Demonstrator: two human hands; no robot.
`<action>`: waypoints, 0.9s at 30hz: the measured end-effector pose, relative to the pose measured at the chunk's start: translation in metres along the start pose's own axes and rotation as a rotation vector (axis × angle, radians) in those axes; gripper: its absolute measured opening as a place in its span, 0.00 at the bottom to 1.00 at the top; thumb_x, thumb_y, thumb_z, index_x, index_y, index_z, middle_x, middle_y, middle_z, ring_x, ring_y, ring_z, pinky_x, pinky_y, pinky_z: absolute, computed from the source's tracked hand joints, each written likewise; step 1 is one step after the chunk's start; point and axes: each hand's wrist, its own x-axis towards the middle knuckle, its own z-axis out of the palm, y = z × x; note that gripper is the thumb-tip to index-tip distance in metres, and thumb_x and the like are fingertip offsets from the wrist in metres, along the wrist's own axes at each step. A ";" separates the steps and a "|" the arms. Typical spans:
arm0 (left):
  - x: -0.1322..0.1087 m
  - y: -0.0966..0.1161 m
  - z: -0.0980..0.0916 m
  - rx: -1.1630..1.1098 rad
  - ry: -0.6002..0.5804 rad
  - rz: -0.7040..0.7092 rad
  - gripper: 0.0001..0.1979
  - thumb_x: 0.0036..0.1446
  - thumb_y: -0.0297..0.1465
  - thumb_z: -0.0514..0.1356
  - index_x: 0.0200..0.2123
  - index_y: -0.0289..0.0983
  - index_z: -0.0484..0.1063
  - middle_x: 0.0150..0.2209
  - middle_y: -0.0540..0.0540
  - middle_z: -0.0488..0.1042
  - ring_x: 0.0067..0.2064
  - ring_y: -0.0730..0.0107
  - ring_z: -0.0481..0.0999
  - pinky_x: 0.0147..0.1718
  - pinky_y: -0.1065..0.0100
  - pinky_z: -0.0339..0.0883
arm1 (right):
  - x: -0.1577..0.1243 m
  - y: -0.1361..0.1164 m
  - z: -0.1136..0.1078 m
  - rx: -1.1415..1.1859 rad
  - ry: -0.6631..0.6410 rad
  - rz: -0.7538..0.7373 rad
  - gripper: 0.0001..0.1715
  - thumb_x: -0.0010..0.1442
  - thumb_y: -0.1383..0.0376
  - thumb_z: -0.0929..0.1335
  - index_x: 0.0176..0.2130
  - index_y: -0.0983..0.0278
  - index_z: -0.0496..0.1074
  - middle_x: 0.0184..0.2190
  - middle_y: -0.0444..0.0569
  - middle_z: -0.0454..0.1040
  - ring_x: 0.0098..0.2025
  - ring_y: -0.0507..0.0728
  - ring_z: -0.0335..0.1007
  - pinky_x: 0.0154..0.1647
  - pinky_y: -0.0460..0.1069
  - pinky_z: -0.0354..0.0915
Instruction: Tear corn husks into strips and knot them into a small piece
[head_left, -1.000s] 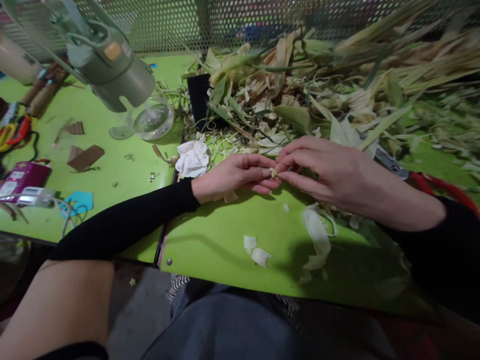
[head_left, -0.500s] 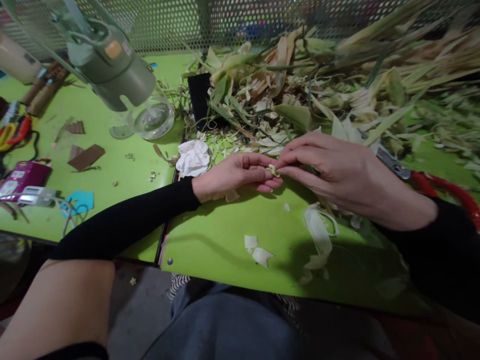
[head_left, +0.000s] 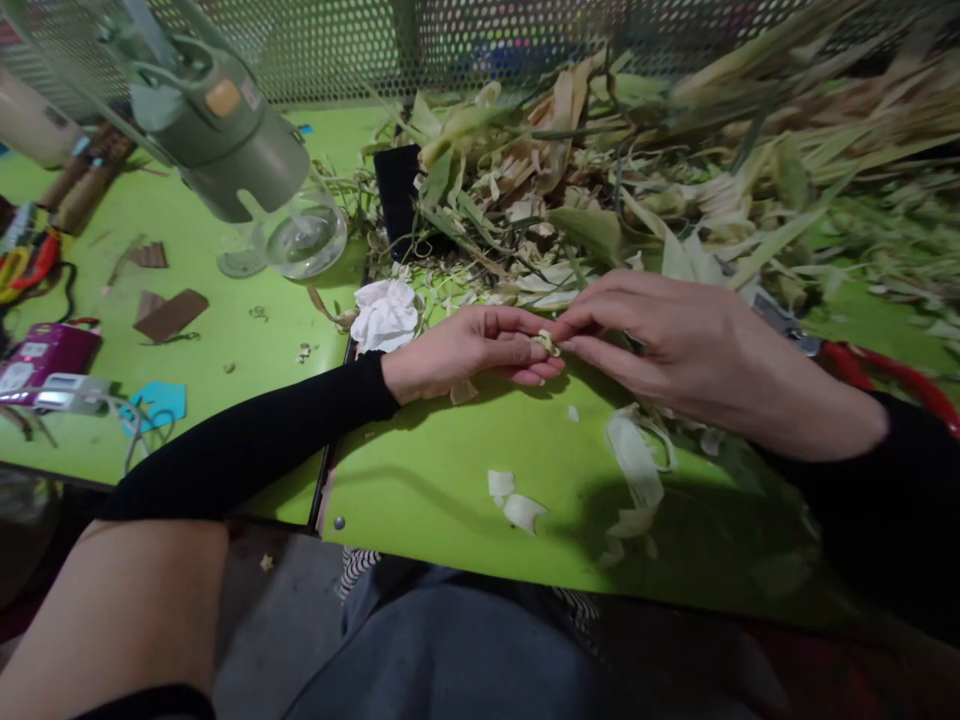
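Between the thumb and fingers of my left hand (head_left: 480, 345) is a small, pale-green folded husk strip (head_left: 546, 342). My right hand (head_left: 675, 340) comes in from the right, thumb and forefinger pinched together at the strip's right end. Exactly how the strip is folded is too small to make out. Below the hands lie torn white husk scraps (head_left: 521, 512) and a longer curled husk piece (head_left: 636, 465). A heap of dry corn husks (head_left: 592, 190) spreads just beyond both hands.
A crumpled white tissue (head_left: 385, 314) lies near my left wrist, with a black phone (head_left: 396, 195) behind it. Red-handled pliers (head_left: 855, 365) rest beside my right forearm. On the left stand a green-topped bottle (head_left: 225, 130), a purple device (head_left: 49, 360) and scissors (head_left: 34, 265).
My right hand has shifted very slightly to the right, its fingertips still at the folded strip. The left hand stays almost in place.
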 end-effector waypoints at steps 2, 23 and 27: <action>0.000 0.000 0.000 0.004 0.006 -0.004 0.08 0.65 0.19 0.62 0.45 0.28 0.80 0.38 0.41 0.85 0.39 0.72 0.85 0.50 0.65 0.78 | -0.001 0.001 -0.001 0.010 -0.013 -0.013 0.14 0.71 0.61 0.63 0.39 0.57 0.77 0.40 0.55 0.80 0.40 0.64 0.78 0.40 0.57 0.70; -0.001 0.000 -0.001 0.027 0.004 -0.013 0.07 0.65 0.20 0.63 0.43 0.30 0.81 0.38 0.41 0.85 0.39 0.72 0.85 0.53 0.63 0.77 | 0.002 -0.014 -0.003 0.146 -0.012 0.169 0.02 0.64 0.60 0.66 0.38 0.55 0.68 0.36 0.50 0.81 0.34 0.63 0.78 0.36 0.56 0.70; -0.001 0.001 -0.002 0.036 -0.001 -0.017 0.08 0.65 0.20 0.63 0.45 0.30 0.81 0.39 0.40 0.85 0.41 0.70 0.85 0.55 0.61 0.77 | 0.002 -0.014 -0.003 0.154 0.014 0.189 0.03 0.65 0.60 0.66 0.37 0.55 0.67 0.36 0.50 0.81 0.36 0.63 0.78 0.37 0.56 0.70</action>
